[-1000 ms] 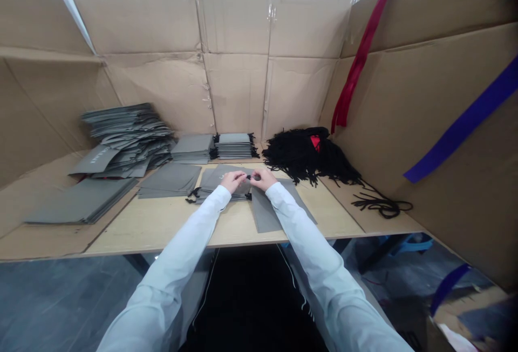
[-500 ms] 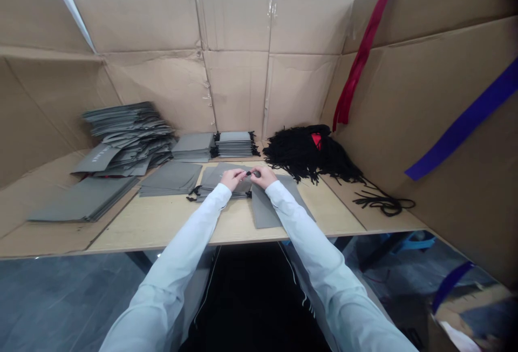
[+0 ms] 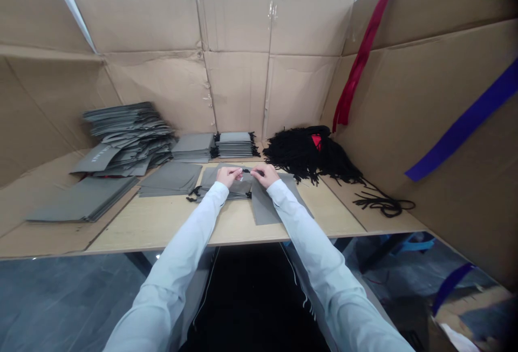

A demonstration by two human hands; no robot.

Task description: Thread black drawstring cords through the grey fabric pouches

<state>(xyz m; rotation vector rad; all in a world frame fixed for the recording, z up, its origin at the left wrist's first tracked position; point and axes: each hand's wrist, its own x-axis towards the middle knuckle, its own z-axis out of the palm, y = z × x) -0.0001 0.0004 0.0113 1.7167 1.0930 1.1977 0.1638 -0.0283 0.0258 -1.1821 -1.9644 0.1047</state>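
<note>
Between my two hands a short black cord (image 3: 246, 170) is stretched, at the upper corner of a grey flat pouch (image 3: 267, 209). My left hand (image 3: 230, 175) pinches the cord's left end. My right hand (image 3: 265, 175) is closed on its other end, and the pouch hangs below this hand onto the table. Under and beside my left hand lie grey pouches (image 3: 210, 179) with knotted black cord ends (image 3: 195, 193) at their edge. The fingertips hide the exact hold on the cord.
A heap of black cords (image 3: 311, 149) lies at the back right, with loose cords (image 3: 384, 202) trailing from it. Stacked grey pouches (image 3: 129, 136) stand at the left, and a corded stack (image 3: 235, 146) at the back. Cardboard walls (image 3: 238, 17) enclose the table (image 3: 154, 228).
My hands have drawn slightly apart, and more of the black cord shows between them. The grey pouch has risen a little at its lower edge.
</note>
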